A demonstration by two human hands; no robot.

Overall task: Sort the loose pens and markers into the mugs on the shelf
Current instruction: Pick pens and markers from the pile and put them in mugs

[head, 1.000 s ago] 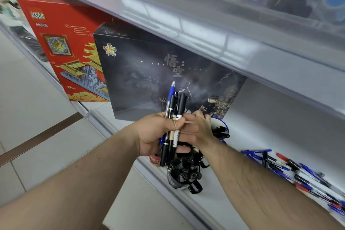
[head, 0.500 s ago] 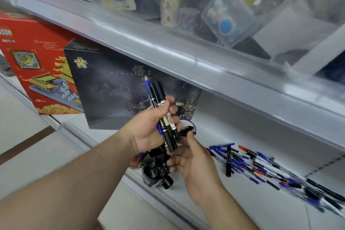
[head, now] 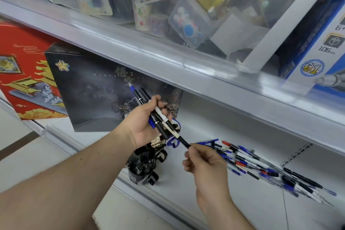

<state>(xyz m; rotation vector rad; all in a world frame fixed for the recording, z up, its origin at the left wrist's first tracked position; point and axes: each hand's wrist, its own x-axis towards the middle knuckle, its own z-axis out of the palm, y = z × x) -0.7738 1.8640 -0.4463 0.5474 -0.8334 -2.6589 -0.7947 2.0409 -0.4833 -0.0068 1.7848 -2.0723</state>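
Note:
My left hand [head: 144, 123] grips a bundle of pens and markers [head: 149, 107] above the shelf, tips pointing up to the left. My right hand [head: 203, 162] pinches the lower end of one black-and-white marker [head: 174, 132] that sticks out of the bundle. Below the hands stands a black mug [head: 140, 173] packed with black markers. Behind it a white mug with a blue rim [head: 174, 141] is partly hidden by the hands. A heap of loose blue, black and red pens [head: 261, 166] lies on the shelf to the right.
A dark game box [head: 97, 87] and a red building-set box [head: 24, 73] stand at the back left of the shelf [head: 186, 192]. The upper shelf's rail [head: 168, 58] hangs close overhead, with packaged goods behind it. Floor tiles lie at the left.
My right hand has come away from the bundle's side and now pinches one marker's lower end, drawn down to the right. The bundle has tilted leftward. The camera has turned to the right.

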